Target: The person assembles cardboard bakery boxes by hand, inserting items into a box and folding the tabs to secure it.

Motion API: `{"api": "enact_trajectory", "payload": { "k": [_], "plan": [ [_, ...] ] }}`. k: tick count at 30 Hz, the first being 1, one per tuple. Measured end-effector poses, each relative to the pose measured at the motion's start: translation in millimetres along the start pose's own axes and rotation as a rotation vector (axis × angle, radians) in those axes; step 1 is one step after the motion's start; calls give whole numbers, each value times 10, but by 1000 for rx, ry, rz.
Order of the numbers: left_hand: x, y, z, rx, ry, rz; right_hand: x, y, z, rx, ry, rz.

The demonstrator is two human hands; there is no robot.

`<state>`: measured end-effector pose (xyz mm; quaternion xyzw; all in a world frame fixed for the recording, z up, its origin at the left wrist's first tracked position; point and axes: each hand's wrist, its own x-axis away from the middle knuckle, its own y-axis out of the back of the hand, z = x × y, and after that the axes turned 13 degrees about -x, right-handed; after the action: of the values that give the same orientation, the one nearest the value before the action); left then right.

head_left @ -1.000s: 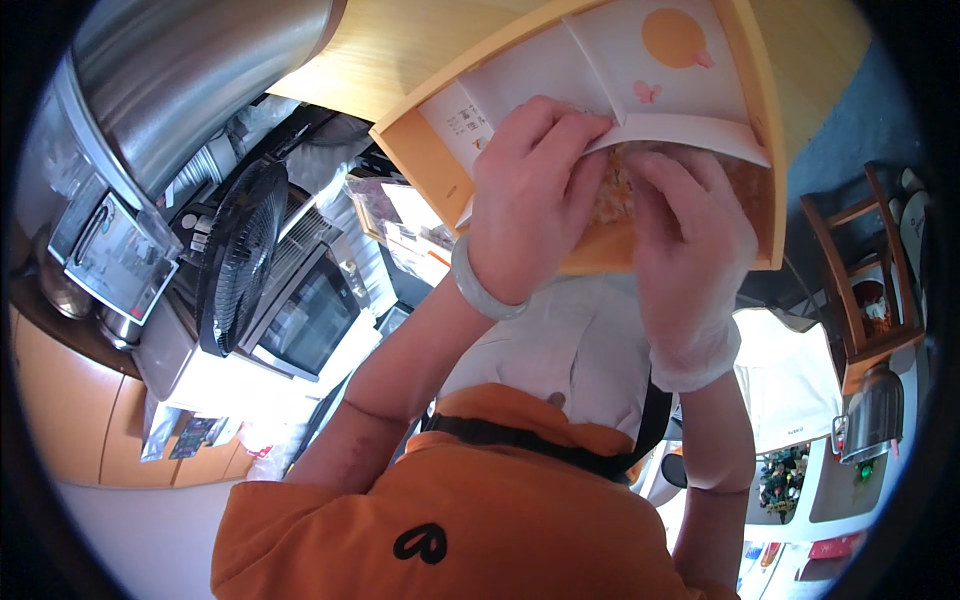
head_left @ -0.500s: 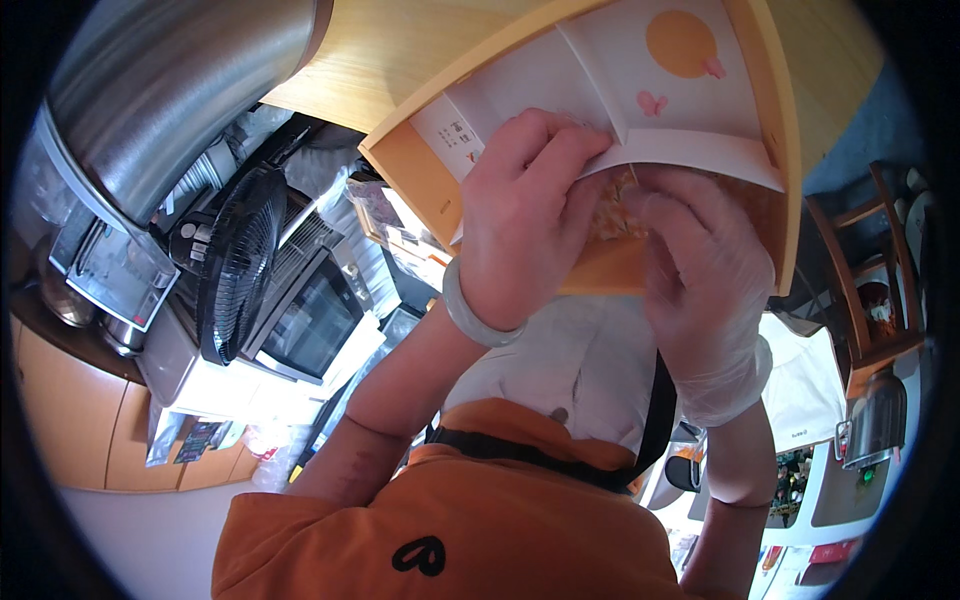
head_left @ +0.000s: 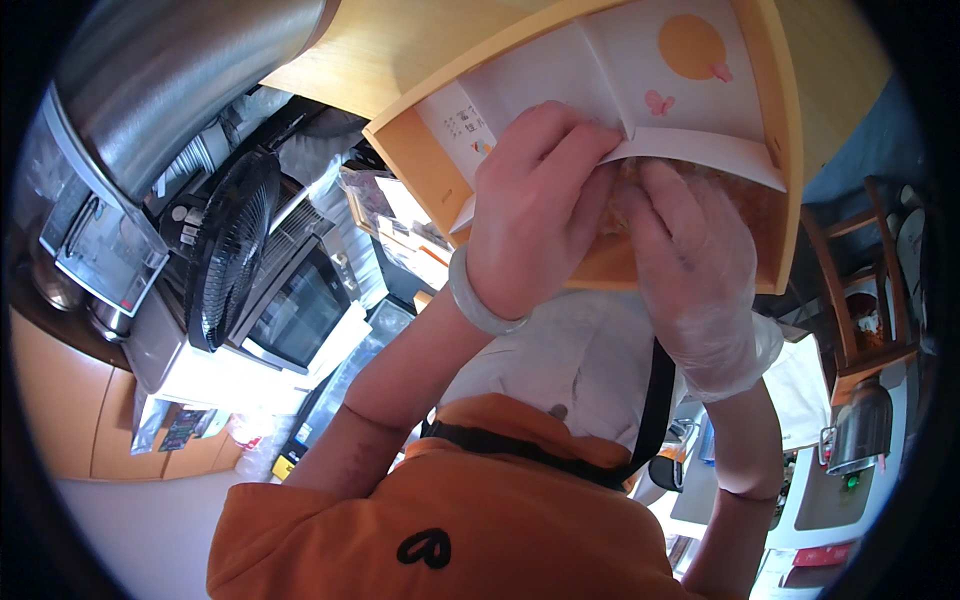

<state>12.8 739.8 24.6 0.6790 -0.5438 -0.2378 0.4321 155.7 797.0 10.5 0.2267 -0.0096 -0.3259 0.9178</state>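
A shallow wooden tray (head_left: 789,190) is in front of me, with white printed cardboard (head_left: 535,80) folded in it like an open carton. My left hand (head_left: 535,205), bare with a pale bangle at the wrist, pinches the edge of the cardboard flap. My right hand (head_left: 700,290) wears a clear plastic glove and reaches under that flap, fingers bunched together. Around its fingertips lies an orange and whitish shredded or crumbly filling (head_left: 742,200), which I cannot identify. Whether the right fingers hold some of it is hidden.
A black fan (head_left: 235,250) and an oven-like appliance (head_left: 300,310) stand at the left, below a large steel cylinder (head_left: 180,80). At the right are a wooden chair-like frame (head_left: 845,290) and a clear lidded container (head_left: 865,425). A pale wooden surface (head_left: 385,40) lies beyond the tray.
My right hand has moved slightly left and deeper under the flap, its fingers closing together. My left hand keeps its pinch on the cardboard. The view has shifted a little.
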Motion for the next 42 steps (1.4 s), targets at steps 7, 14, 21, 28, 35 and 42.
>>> {"api": "enact_trajectory", "payload": {
  "k": [7,14,21,28,35,42],
  "plan": [
    [23,-3,5,42,38,-20,-55,58,36,-86,-110,42],
    [42,3,-6,-49,45,-53,-63,70,89,-142,-240,28],
    [71,-27,-9,16,54,-101,14,19,132,-34,-240,-74],
    [77,-69,33,-13,-2,-134,-26,57,111,-140,-347,-32],
    [86,-77,71,-106,-83,-148,-47,69,88,-165,-352,-18],
    [62,-35,118,-134,-233,-135,-44,90,103,-241,-402,-26]
  ]
}}
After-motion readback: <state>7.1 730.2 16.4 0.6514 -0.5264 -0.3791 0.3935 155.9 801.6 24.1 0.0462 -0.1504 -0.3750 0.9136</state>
